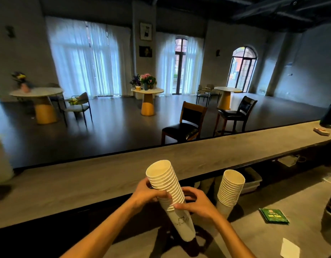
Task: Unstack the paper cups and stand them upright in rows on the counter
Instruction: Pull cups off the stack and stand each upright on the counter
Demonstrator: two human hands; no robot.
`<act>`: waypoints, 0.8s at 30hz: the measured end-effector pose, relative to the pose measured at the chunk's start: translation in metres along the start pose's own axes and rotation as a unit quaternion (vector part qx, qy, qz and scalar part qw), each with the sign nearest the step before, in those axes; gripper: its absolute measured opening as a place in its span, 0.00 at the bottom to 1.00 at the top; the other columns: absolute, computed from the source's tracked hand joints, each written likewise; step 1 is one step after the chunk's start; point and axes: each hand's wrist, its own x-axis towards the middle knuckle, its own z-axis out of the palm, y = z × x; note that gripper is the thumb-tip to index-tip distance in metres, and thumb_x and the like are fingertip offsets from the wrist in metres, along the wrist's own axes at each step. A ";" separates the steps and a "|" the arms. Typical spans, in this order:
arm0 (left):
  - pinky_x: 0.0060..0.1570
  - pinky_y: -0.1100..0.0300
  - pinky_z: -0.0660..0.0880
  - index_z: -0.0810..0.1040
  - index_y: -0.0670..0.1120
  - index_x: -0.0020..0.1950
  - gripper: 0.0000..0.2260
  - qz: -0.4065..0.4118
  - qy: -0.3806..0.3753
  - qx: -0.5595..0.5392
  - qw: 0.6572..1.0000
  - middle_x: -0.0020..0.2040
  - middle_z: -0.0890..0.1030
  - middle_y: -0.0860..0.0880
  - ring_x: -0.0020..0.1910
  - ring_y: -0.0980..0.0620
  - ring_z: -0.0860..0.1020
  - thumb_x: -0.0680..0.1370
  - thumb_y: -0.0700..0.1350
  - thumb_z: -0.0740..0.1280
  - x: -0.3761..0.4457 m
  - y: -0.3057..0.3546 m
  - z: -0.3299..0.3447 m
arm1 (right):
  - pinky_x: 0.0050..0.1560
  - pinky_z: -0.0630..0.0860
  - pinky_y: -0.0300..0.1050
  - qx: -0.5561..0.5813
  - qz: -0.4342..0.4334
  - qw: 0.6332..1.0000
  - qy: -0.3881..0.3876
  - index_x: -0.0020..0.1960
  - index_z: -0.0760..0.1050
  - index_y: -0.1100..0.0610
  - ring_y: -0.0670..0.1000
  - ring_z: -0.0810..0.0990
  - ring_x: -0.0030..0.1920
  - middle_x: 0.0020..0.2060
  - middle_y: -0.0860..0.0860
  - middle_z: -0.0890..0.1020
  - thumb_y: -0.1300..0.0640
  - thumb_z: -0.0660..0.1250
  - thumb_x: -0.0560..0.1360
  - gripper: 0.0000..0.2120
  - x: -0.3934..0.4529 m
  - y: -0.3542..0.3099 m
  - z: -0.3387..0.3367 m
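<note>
over the lower counter [300,202], i see my left hand [146,192] curled round the tilted cup stack [168,190] to steady it, my right hand [196,203] pinching its rims, likely to free one; a second stack [230,190] stands waiting just right.

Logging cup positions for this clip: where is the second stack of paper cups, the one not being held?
In the head view, the second stack stands on the lower counter, right of the hands, with a green packet on its right.
</note>
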 end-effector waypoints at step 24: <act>0.57 0.58 0.75 0.68 0.49 0.69 0.43 0.125 0.389 -0.053 0.911 0.57 0.79 0.53 0.54 0.58 0.77 0.58 0.48 0.84 -0.212 0.066 -0.285 | 0.41 0.78 0.38 -0.053 -0.205 0.967 -0.143 0.55 0.78 0.45 0.42 0.82 0.46 0.46 0.44 0.84 0.47 0.80 0.66 0.20 0.051 -0.238 0.292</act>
